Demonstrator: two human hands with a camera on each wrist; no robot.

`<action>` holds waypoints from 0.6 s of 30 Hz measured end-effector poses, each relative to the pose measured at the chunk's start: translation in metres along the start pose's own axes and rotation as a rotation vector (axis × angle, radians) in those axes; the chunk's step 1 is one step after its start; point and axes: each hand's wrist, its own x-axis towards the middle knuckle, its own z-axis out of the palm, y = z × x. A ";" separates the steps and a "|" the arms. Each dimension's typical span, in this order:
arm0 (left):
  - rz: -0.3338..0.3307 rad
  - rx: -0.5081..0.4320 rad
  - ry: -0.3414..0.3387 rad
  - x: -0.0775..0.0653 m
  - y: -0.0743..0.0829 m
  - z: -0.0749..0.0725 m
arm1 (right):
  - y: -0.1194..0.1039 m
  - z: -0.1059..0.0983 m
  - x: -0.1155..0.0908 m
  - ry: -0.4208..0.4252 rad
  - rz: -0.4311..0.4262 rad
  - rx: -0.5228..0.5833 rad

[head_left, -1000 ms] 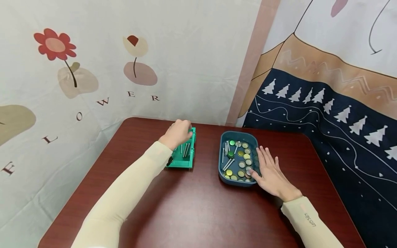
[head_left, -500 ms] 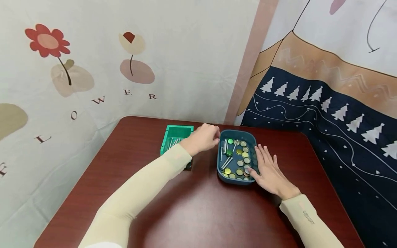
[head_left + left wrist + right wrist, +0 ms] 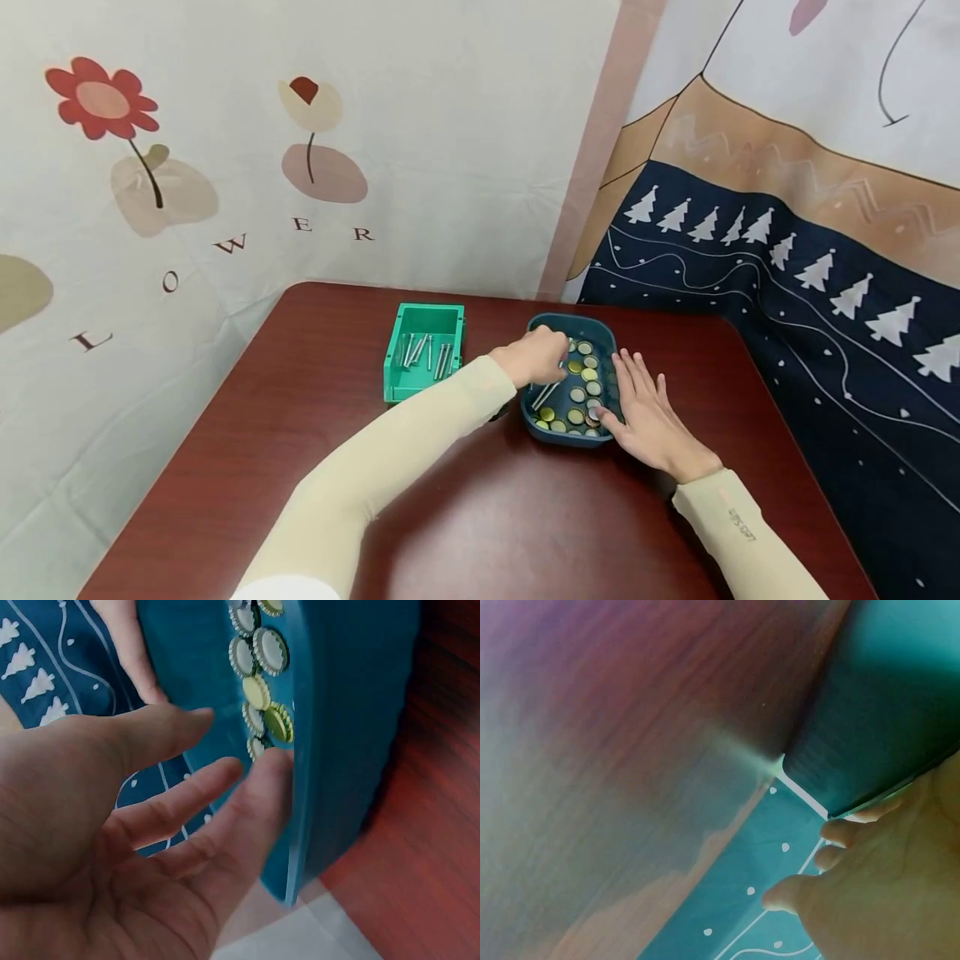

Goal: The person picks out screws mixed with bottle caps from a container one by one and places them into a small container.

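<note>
Only in head view: green bin [image 3: 431,318].

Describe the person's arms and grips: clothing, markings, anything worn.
Both arms wear long, smooth, pale cream sleeves. The left sleeve has white fabric at its upper end; a small dark object peeks out below its wrist end, too hidden to identify. The right sleeve carries small dark lettering, hard to read. Left grip and right grip: no gloves.
</note>
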 end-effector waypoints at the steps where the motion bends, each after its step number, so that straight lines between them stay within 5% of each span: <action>1: -0.016 0.009 -0.021 0.002 0.002 0.001 | 0.000 0.001 0.000 -0.001 0.000 0.001; 4: -0.091 0.043 -0.089 0.019 0.000 0.011 | 0.000 0.001 0.001 0.005 -0.003 -0.003; 10: -0.221 0.120 -0.209 0.101 -0.031 0.053 | 0.001 0.001 0.000 0.011 -0.009 -0.006; 18: -0.236 0.267 -0.291 0.126 -0.021 0.062 | 0.001 0.001 0.000 0.019 -0.015 -0.016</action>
